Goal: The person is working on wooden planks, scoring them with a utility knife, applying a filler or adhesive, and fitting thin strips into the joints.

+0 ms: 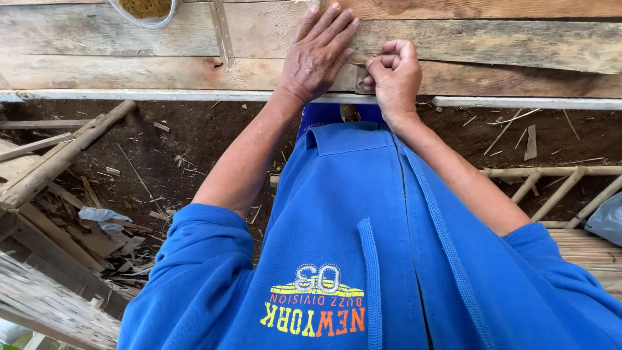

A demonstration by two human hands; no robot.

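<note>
My left hand [317,52] lies flat, fingers spread, on a rough wooden plank bench [129,48], pressing down a thin strip of wood or bamboo [453,40] that runs off to the right. My right hand [393,72] is curled just beside it, its fingertips pinching the strip's near end by the left hand's thumb. Both forearms reach out from blue sweatshirt sleeves.
A bowl of brownish material [146,10] stands at the bench's far left edge. A thin wooden slat [221,32] lies across the planks. Below are dirt ground, scrap wood and bamboo poles [58,162] at left, and a bamboo frame [557,181] at right.
</note>
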